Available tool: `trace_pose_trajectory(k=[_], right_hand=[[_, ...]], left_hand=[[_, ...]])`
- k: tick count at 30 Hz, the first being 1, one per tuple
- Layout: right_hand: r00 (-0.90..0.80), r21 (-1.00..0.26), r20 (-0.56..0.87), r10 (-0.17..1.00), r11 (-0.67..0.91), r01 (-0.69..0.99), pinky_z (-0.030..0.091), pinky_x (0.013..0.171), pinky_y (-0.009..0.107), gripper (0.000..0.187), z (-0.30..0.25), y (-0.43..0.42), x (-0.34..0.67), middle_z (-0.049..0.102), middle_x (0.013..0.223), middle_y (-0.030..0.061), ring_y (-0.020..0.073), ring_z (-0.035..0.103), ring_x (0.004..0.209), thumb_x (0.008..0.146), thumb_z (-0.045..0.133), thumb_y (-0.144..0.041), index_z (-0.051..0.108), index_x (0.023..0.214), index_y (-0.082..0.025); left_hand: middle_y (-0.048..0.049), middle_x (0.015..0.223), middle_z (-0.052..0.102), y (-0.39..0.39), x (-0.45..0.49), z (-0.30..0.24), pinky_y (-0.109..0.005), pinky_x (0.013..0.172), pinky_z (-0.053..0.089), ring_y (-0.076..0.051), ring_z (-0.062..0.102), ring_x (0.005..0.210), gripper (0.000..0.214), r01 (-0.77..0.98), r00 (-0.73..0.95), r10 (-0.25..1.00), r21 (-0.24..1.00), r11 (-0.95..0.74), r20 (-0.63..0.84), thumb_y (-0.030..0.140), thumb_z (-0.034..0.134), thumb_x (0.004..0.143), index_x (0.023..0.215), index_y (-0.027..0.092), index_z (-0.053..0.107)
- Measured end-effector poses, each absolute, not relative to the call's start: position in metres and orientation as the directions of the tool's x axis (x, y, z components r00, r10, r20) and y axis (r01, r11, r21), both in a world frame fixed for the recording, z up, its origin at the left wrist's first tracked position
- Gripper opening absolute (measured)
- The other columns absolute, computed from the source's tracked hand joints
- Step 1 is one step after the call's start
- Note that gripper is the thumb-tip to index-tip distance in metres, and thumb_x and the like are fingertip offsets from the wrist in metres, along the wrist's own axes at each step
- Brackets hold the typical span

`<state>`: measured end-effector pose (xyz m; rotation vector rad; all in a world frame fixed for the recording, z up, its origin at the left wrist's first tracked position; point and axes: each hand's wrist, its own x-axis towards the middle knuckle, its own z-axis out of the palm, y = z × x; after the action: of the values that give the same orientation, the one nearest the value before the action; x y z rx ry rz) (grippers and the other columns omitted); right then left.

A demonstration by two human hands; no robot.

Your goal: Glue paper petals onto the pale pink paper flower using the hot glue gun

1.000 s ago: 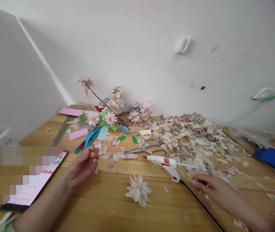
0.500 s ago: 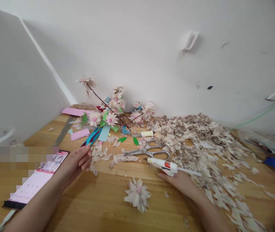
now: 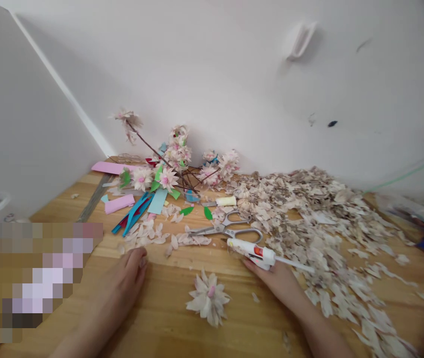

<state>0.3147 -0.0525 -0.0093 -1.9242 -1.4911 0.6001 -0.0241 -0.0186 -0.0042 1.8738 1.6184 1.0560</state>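
My right hand [image 3: 271,274] grips a white glue gun [image 3: 251,251], with a glue stick jutting from its rear and its nozzle toward the left. My left hand [image 3: 132,273] hovers over or rests on the table, its fingers curled inward; whatever they hold, if anything, is too small to make out. Between the two hands lies a pale handmade flower [image 3: 209,298] with a pink centre. Grey-handled scissors [image 3: 227,228] lie just beyond the glue gun. Pale loose petals [image 3: 152,232] are scattered ahead of my left hand.
A large heap of dried petals [image 3: 301,199] spreads over the right side. Toward the wall stand flowered branches [image 3: 178,154], with blue strips [image 3: 133,214] and pink paper [image 3: 118,204] close by. At left is a blurred-out phone [image 3: 48,283] with a cable.
My left hand has drawn back toward me from near the blue strips and petals, its fingers now curled lower. The glue gun stays in my right hand. The view has shifted slightly.
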Motion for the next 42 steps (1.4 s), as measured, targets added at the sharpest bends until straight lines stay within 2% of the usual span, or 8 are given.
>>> trace_pose_trajectory(k=[6,10,12,16,22,27,34,42], right_hand=[[0.279,-0.712,-0.106,0.954,-0.269,0.649,0.049,0.089,0.047,0.042,-0.006,-0.055,0.317,0.074,0.102,0.0083,0.0338,0.066,0.100,0.072,0.059,-0.052,0.073,0.095,-0.020],[0.325,-0.776,-0.054,0.944,-0.244,0.581,0.050,0.087,0.046,0.037,0.000,-0.057,0.312,0.075,0.097,0.0075,0.0334,0.067,0.095,0.069,0.064,-0.049,0.074,0.091,-0.020],[0.352,-0.832,-0.022,0.936,-0.212,0.513,0.052,0.085,0.045,0.033,0.008,-0.059,0.305,0.076,0.093,0.0069,0.0323,0.069,0.091,0.068,0.066,-0.047,0.074,0.087,-0.021],[0.256,-0.915,-0.038,0.966,-0.137,0.381,0.056,0.079,0.042,0.033,0.027,-0.063,0.288,0.077,0.088,0.0059,0.0298,0.071,0.085,0.067,0.069,-0.048,0.073,0.083,-0.020],[0.129,-0.912,-0.056,0.990,-0.104,0.396,0.058,0.076,0.040,0.027,0.034,-0.071,0.277,0.077,0.085,0.0033,0.0282,0.071,0.080,0.070,0.068,-0.044,0.074,0.084,-0.023],[0.223,-0.897,0.005,0.975,-0.094,0.432,0.060,0.067,0.036,0.024,0.029,-0.081,0.280,0.076,0.082,0.0030,0.0269,0.072,0.077,0.071,0.069,-0.043,0.073,0.083,-0.023],[-0.071,-0.810,0.201,0.977,0.207,0.549,0.050,0.046,0.025,0.014,0.033,-0.081,0.276,0.063,0.062,-0.0022,0.0166,0.061,0.054,0.079,0.065,-0.030,0.059,0.069,-0.024],[-0.033,-0.790,0.033,0.999,0.046,0.611,0.043,0.051,0.026,0.025,0.035,-0.084,0.274,0.054,0.061,-0.0028,0.0156,0.054,0.056,0.080,0.059,-0.038,0.048,0.064,-0.023]], left_hand=[[-0.0015,0.082,0.066,-0.018,-0.032,-0.004,-0.025,0.064,0.043,-0.021,0.059,0.070,0.015,0.556,-0.029,0.985,0.822,-0.123,0.168,0.019,0.069,0.069,0.081,0.028,0.065],[-0.0010,0.074,0.068,-0.011,-0.022,0.018,-0.022,0.067,0.049,-0.019,0.066,0.073,0.019,0.212,-0.006,1.000,0.977,0.010,-0.009,0.012,0.076,0.062,0.072,0.023,0.066],[0.0009,0.071,0.068,-0.007,-0.008,0.033,-0.022,0.067,0.052,-0.017,0.068,0.071,0.026,0.056,0.022,0.996,0.994,0.089,-0.090,0.010,0.080,0.057,0.072,0.022,0.062],[0.0034,0.063,0.067,0.000,0.027,0.048,-0.024,0.059,0.056,-0.017,0.069,0.067,0.038,-0.155,0.156,0.964,0.958,0.240,-0.216,0.016,0.084,0.053,0.080,0.020,0.057],[0.0036,0.061,0.068,0.002,0.055,0.034,-0.018,0.044,0.051,-0.012,0.064,0.053,0.052,-0.368,0.273,0.890,0.814,0.448,-0.367,0.007,0.083,0.052,0.095,0.017,0.057],[0.0036,0.066,0.068,-0.006,0.063,0.030,-0.018,0.047,0.054,-0.012,0.066,0.057,0.049,-0.444,0.245,0.853,0.729,0.521,-0.460,0.000,0.078,0.059,0.099,0.017,0.055],[0.0043,0.067,0.066,-0.010,0.066,0.024,-0.015,0.047,0.052,-0.009,0.063,0.057,0.046,-0.462,0.206,0.894,0.766,0.446,-0.397,0.002,0.077,0.061,0.098,0.017,0.055],[0.0044,0.067,0.065,-0.010,0.066,0.023,-0.013,0.045,0.051,-0.007,0.061,0.057,0.049,-0.476,0.151,0.903,0.771,0.423,-0.402,0.006,0.081,0.056,0.097,0.016,0.055]])
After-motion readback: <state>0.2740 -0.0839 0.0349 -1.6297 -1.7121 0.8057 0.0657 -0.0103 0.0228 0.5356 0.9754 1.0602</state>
